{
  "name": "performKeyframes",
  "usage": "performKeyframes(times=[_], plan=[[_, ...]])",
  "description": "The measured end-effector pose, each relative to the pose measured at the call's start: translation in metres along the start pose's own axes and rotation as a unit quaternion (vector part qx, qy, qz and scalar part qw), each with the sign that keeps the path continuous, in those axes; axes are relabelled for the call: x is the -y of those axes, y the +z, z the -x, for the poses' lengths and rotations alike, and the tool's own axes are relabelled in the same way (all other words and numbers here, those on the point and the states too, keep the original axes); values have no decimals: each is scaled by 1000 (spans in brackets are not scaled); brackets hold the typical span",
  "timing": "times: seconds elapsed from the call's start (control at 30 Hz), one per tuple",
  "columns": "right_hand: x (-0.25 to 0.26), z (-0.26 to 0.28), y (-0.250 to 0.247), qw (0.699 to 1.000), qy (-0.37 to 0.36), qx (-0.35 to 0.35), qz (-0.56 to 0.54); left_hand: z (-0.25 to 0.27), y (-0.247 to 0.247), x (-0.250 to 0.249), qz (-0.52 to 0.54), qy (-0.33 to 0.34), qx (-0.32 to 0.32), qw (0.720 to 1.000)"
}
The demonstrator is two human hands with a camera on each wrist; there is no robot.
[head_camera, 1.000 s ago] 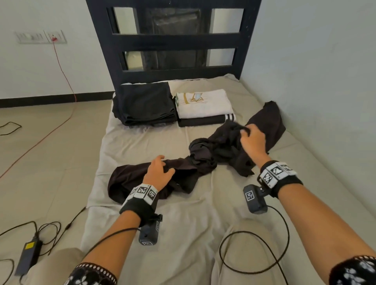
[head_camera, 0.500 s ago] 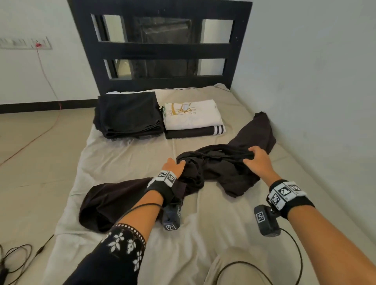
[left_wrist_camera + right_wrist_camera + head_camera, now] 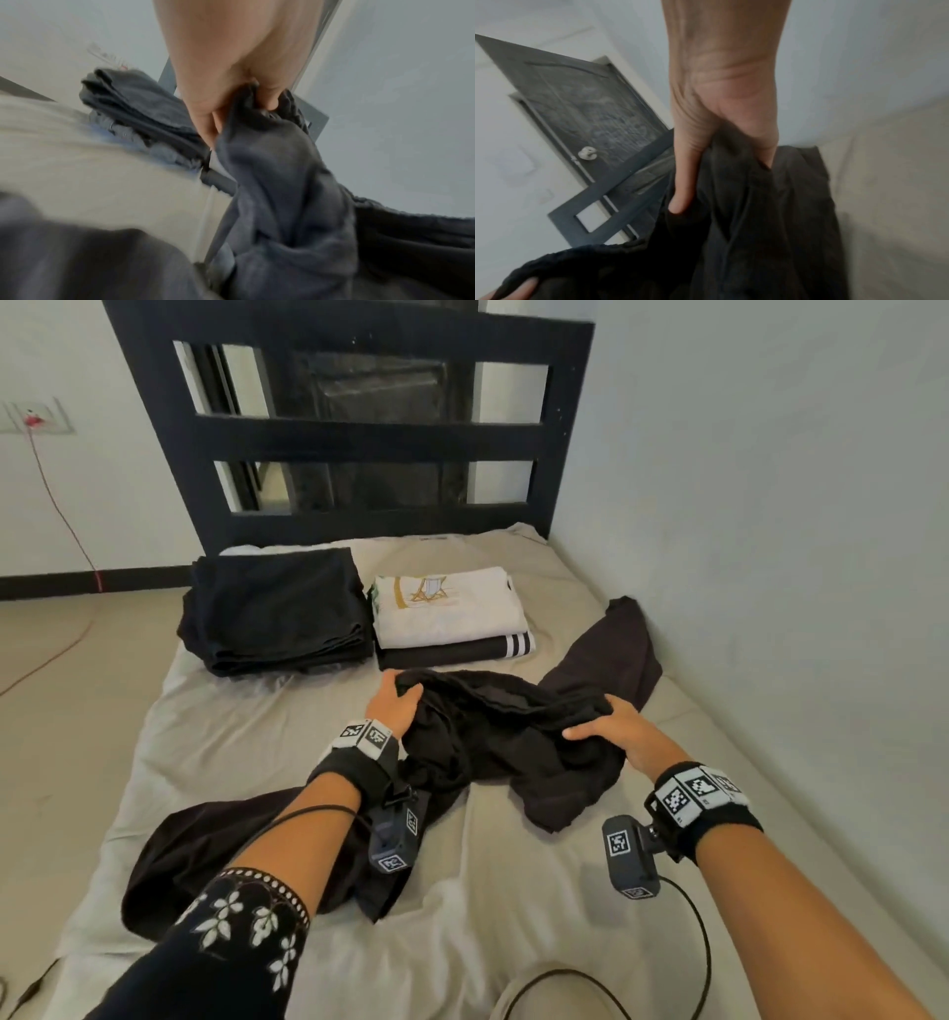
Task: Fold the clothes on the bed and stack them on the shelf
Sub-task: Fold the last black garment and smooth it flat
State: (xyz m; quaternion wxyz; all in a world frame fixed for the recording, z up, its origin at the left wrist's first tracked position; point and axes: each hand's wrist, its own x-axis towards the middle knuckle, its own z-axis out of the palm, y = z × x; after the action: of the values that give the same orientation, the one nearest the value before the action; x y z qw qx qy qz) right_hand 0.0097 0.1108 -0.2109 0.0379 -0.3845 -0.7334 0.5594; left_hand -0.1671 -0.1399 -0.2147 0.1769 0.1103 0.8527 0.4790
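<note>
Beige bedsheet (image 3: 287, 742) bears crumpled black trousers (image 3: 493, 737), both left hand (image 3: 393, 706) and right hand (image 3: 613, 729) gripping the bunched waistband.

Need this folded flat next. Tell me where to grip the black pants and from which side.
Grip the gathered waistband of the black pants from above, one end in each hand, as the left hand and right hand do. Both legs trail away from it, so lifting should let them hang straight.

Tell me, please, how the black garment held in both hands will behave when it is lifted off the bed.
The black garment is probably floppy: it bunches between the left hand and right hand. Its long ends lying on the bed will likely trail. It seems light.
</note>
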Motion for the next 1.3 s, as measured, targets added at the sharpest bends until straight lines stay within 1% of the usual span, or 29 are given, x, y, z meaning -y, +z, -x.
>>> performKeyframes(times=[0.07, 0.13, 0.2, 0.27, 0.3, 0.4, 0.47, 0.53, 0.6, 0.67, 0.73, 0.8, 0.9, 0.97, 1.03, 1.1, 1.17, 1.23, 1.3], plan=[[26, 24, -6, 997, -48, 59, 1, 11, -24, -13, 14, 57, -58, 997], [55, 52, -14, 991, -109, 79, 1, 23, -55, -29, 45, 112, -103, 987], [86, 78, -21, 981, -166, 104, 16, 30, -91, -45, 68, 174, -116, 976], [118, 102, -27, 967, -223, 104, 58, 43, -133, -66, 48, 225, -118, 966], [136, 114, -30, 959, -252, 88, 93, 51, -154, -78, 28, 253, -120, 960], [183, 150, -39, 924, -324, 4, 203, 77, -217, -112, -47, 330, -141, 932], [212, 173, -46, 900, -352, -51, 251, 98, -254, -131, -72, 355, -158, 919], [239, 199, -55, 879, -388, -83, 265, 120, -286, -149, -55, 362, -171, 914], [266, 224, -63, 862, -426, -117, 250, 143, -311, -167, -14, 376, -178, 909], [289, 247, -71, 850, -465, -152, 197, 167, -332, -187, 22, 387, -172, 906], [311, 268, -77, 841, -497, -171, 131, 190, -352, -206, 42, 398, -155, 903], [330, 291, -80, 831, -525, -168, 81, 211, -370, -224, 52, 418, -157, 893], [354, 324, -81, 815, -561, -142, 29, 240, -397, -244, 67, 452, -190, 869], [369, 346, -84, 814, -567, -129, 6, 257, -414, -253, 72, 477, -208, 851], [382, 365, -88, 821, -559, -117, -10, 275, -429, -262, 54, 495, -207, 842], [392, 380, -93, 821, -558, -112, -30, 293, -443, -271, 11, 494, -188, 849], [395, 398, -97, 815, -568, -97, -56, 314, -454, -276, 4, 493, -148, 857], [393, 416, -100, 808, -578, -75, -85, 336, -462, -276, 28, 513, -98, 853], [390, 429, -104, 806, -582, -30, -107, 351, -467, -273, 56, 531, -53, 844]])
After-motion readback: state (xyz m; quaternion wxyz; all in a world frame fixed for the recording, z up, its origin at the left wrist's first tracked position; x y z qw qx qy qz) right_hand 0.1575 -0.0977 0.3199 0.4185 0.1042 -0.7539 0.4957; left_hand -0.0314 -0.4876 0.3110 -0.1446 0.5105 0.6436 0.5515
